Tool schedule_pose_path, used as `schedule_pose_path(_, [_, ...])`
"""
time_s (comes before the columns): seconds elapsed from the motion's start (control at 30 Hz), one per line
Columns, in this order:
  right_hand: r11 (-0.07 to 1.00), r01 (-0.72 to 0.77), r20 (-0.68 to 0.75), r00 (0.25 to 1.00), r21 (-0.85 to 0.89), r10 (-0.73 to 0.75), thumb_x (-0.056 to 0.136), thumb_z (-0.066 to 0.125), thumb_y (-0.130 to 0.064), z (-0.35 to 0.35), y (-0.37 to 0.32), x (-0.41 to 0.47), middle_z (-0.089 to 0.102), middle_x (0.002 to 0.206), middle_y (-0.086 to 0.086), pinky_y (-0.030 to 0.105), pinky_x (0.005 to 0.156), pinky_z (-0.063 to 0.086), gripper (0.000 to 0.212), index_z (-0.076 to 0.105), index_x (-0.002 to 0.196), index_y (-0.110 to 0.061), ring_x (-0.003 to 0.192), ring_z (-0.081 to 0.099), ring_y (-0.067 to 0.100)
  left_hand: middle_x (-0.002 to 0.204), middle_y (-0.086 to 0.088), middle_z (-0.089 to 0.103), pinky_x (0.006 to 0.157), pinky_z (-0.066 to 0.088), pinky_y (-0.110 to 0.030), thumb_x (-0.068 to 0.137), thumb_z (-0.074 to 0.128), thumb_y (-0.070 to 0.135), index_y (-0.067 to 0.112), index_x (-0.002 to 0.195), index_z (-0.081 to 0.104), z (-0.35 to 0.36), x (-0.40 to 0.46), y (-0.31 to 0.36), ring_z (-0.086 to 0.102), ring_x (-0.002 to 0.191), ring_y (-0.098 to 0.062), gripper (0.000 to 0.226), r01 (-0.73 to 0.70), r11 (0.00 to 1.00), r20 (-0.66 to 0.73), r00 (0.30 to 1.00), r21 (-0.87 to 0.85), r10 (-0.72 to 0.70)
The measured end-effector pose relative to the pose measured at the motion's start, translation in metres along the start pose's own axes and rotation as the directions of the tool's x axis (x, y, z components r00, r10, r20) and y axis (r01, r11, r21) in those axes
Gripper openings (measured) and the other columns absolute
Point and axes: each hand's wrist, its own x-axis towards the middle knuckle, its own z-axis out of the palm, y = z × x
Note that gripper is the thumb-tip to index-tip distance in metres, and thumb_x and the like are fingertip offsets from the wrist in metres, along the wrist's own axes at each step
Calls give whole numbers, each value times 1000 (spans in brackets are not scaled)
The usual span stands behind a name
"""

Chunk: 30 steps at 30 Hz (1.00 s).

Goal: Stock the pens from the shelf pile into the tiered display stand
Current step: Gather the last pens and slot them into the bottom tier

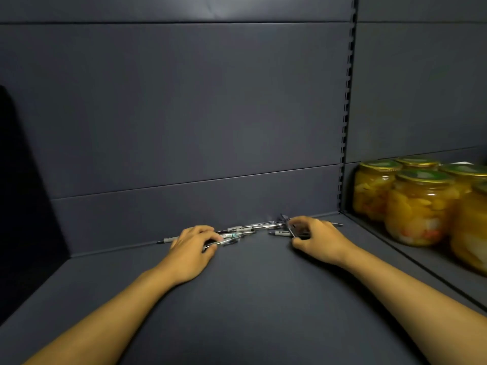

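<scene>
A loose pile of pens (246,229) lies along the back of the dark grey shelf (250,299), against the rear panel. My left hand (191,250) rests on the left end of the pile with its fingers curled over a few pens. My right hand (320,239) is at the right end, its fingers closed around several pens. One pen (166,240) sticks out to the left of my left hand. The tiered display stand is not in view.
Several glass jars of yellow preserved fruit (419,206) with gold lids stand on the neighbouring shelf to the right, past a slotted upright (347,101). A dark side panel (23,193) closes off the left.
</scene>
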Motion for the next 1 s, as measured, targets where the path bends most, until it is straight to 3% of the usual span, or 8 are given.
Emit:
schedule_pose_path(0.23, [981, 187, -13, 982, -42, -188, 90, 55, -10, 8, 6, 3, 50, 148, -12, 32, 117, 33, 51, 57, 134, -35, 137, 46, 11, 135, 18, 51, 111, 29, -38, 99, 51, 38, 42, 127, 52, 4, 9, 5, 41, 130, -12, 28, -42, 999, -14, 999, -24, 41])
schedule_pose_path(0.37, [963, 271, -2, 963, 17, -271, 95, 58, -9, 15, 1, 7, 62, 134, -12, 28, 111, 41, 40, 62, 130, -30, 127, 55, 6, 127, 17, 53, 108, 29, -36, 98, 52, 42, 40, 129, 49, 5, 11, 6, 42, 125, -11, 31, -53, 999, -36, 998, 11, 54])
schedule_pose_path(0.47, [950, 309, 3, 951, 42, -309, 95, 58, -3, 21, -12, 13, 67, 124, -9, 10, 102, 41, 38, 66, 126, -23, 117, 61, 5, 116, 17, 52, 106, 37, -38, 96, 57, 38, 39, 126, 52, 6, 12, 5, 48, 117, -10, 31, -77, 994, -57, 996, -82, 73])
schedule_pose_path(0.53, [939, 338, 20, 940, 61, -340, 93, 60, -2, 23, -21, 16, 70, 120, -9, 0, 93, 37, 37, 69, 123, -22, 114, 62, 4, 122, 17, 48, 108, 37, -36, 96, 56, 43, 38, 132, 46, 7, 11, 7, 46, 119, -8, 38, -123, 989, -40, 992, -81, 120])
schedule_pose_path(0.67, [912, 401, 35, 914, 86, -405, 91, 64, -5, 29, -38, 22, 68, 122, -9, 2, 94, 37, 38, 70, 121, -27, 113, 61, 5, 141, 18, 37, 111, 33, -31, 93, 52, 56, 36, 145, 31, 8, 10, 12, 36, 128, -6, 60, -170, 979, 22, 985, -115, 174])
schedule_pose_path(0.77, [882, 464, 55, 881, 88, -469, 90, 66, -9, 41, -52, 24, 65, 123, -6, 14, 99, 42, 38, 69, 122, -30, 112, 60, 8, 144, 20, 31, 111, 33, -27, 92, 56, 54, 36, 146, 28, 8, 7, 11, 33, 132, -2, 63, -200, 967, 15, 979, -159, 205])
schedule_pose_path(0.87, [851, 519, 49, 851, 75, -523, 87, 65, -9, 52, -60, 24, 64, 123, -5, 5, 96, 34, 40, 68, 123, -27, 114, 58, 8, 143, 24, 32, 108, 33, -24, 92, 58, 52, 41, 144, 30, 7, 5, 14, 35, 131, 1, 60, -235, 953, 29, 969, -191, 244])
schedule_pose_path(1.0, [863, 500, 17, 864, 77, -503, 87, 71, -24, 42, -56, 22, 66, 122, -11, 8, 97, 35, 38, 66, 124, -28, 111, 57, 1, 136, 25, 41, 110, 28, -29, 89, 53, 62, 46, 136, 37, 4, 7, 8, 39, 126, -1, 52, -221, 975, -2, 975, -22, 221])
